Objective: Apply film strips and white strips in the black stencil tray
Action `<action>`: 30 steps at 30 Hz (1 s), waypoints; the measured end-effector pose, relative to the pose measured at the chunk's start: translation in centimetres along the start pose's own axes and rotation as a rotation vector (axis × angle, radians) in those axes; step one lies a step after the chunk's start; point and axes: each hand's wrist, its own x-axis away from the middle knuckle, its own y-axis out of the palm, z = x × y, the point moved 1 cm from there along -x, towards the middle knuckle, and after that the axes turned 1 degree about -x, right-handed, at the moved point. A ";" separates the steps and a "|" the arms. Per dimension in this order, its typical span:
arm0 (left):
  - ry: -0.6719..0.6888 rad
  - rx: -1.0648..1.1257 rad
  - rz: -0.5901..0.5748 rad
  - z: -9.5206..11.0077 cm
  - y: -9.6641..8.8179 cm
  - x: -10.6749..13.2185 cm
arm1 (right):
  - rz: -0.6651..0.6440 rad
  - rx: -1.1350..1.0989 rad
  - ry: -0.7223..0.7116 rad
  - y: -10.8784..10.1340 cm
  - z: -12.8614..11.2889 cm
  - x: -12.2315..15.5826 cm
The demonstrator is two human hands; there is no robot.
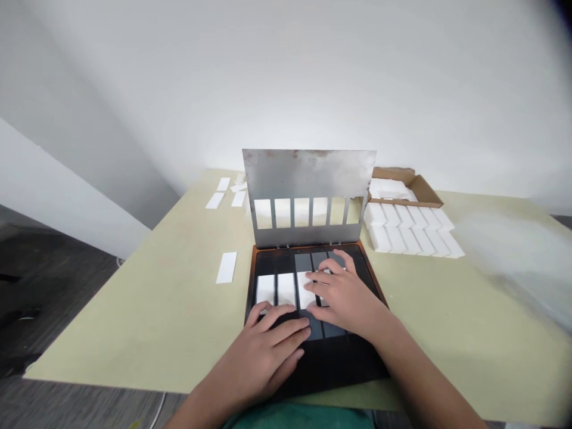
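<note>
A black tray [366,274] with an orange rim lies on the table in front of me. Its metal lid [308,173], cut with a row of slots, stands upright at the back. Three white rectangular pieces [276,289] lie in the tray's slots on the left. My right hand [344,295] rests flat over the tray's middle, fingers spread, fingertips on the third white piece [304,285]. My left hand [268,348] lies flat on the tray's near edge with fingers stretched out, holding nothing.
Rows of white pieces [411,229] lie to the right of the tray, next to an open cardboard box [422,187]. Loose white strips [227,267] lie on the pale green table [156,310] at left and far left. A white wall stands behind.
</note>
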 end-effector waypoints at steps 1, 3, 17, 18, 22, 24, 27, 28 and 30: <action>0.003 -0.004 0.002 0.0 0.0 0.0 | 0.000 -0.003 0.002 0.1 0.0 0.0; 0.005 -0.012 0.002 0.0 0.0 0.0 | -0.001 -0.011 0.009 0.2 0.1 0.1; -0.032 -0.162 -0.029 0.0 0.5 0.5 | -0.015 -0.158 0.057 -1.0 -0.4 0.4; -0.042 -0.187 -0.048 -0.1 0.7 0.7 | -0.016 -0.159 0.056 -0.9 -0.3 0.5; -0.120 -0.245 -0.057 -0.3 1.4 1.1 | -0.020 -0.098 0.051 -0.6 -0.4 0.4; -0.164 -0.252 -0.049 -0.3 1.7 1.2 | -0.025 -0.067 0.053 -0.6 -0.6 0.3; -0.206 -0.244 -0.046 -0.3 1.9 1.4 | -0.022 -0.046 0.067 -0.7 -0.9 0.1; -0.214 -0.236 -0.035 -0.2 1.8 1.4 | -0.019 -0.043 0.072 -0.7 -1.0 0.0; -0.219 -0.210 0.016 -0.2 1.6 1.4 | -0.013 -0.039 0.076 -0.7 -1.1 0.0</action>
